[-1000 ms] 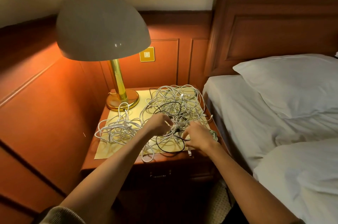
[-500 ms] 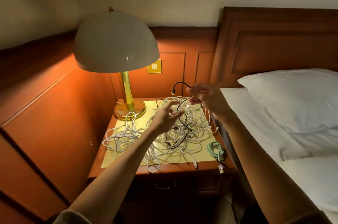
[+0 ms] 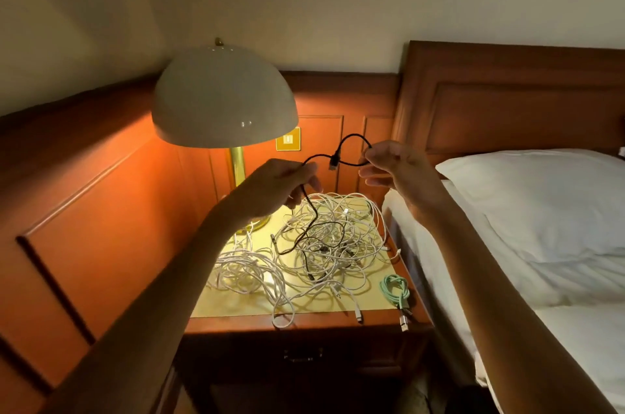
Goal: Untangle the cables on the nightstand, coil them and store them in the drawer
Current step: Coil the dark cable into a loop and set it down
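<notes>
Holding a thin black cable (image 3: 353, 135) above the red-brown wooden bedside table (image 3: 304, 320), both hands are raised. The left hand (image 3: 284, 187) is curled round it; the right hand (image 3: 394, 166) pinches a small loop, the plug end hanging between them. The cable's lower part trails into the tangled heap of white cables (image 3: 338, 244) on the table. A coiled mint-green cable (image 3: 395, 290) lies apart at the front right corner. The dark drawer (image 3: 302, 354) is closed.

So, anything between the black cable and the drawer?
Yes. The black cable, held by left hand and right hand, runs down into the white tangle on the nightstand; the drawer looks shut.
</notes>
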`<state>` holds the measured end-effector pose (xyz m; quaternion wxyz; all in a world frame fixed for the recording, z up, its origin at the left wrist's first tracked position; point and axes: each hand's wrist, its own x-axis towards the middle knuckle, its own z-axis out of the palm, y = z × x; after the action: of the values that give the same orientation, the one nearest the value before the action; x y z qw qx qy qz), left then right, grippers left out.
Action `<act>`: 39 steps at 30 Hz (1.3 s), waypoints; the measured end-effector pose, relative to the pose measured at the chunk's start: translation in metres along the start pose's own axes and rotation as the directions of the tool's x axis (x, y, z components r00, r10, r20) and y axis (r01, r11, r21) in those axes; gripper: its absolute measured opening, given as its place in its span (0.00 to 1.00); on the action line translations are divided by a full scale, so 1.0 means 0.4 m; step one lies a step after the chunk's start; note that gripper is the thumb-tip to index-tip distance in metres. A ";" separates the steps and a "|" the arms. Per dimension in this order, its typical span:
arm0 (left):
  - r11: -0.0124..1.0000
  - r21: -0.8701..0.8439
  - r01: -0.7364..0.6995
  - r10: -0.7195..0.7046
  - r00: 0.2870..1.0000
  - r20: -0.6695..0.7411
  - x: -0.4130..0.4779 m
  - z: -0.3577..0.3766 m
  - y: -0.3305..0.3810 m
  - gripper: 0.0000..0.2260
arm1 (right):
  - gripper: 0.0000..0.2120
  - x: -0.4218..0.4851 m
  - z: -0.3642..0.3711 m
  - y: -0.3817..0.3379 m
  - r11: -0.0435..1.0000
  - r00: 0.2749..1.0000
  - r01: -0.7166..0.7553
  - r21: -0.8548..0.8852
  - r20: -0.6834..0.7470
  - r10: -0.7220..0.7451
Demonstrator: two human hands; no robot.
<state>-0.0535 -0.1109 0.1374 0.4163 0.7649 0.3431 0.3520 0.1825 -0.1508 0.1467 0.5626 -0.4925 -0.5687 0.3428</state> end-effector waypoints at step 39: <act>0.602 -0.761 -0.240 -0.086 0.928 -0.361 -0.141 0.023 0.072 0.09 | 0.11 -0.271 0.265 -0.013 0.969 0.961 -0.136 0.206 0.264 0.079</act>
<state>-0.0685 -0.1726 0.1447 0.6254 0.4356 0.1873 0.6196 0.0651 -0.2374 0.1050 0.5171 -0.4087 -0.5664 0.4947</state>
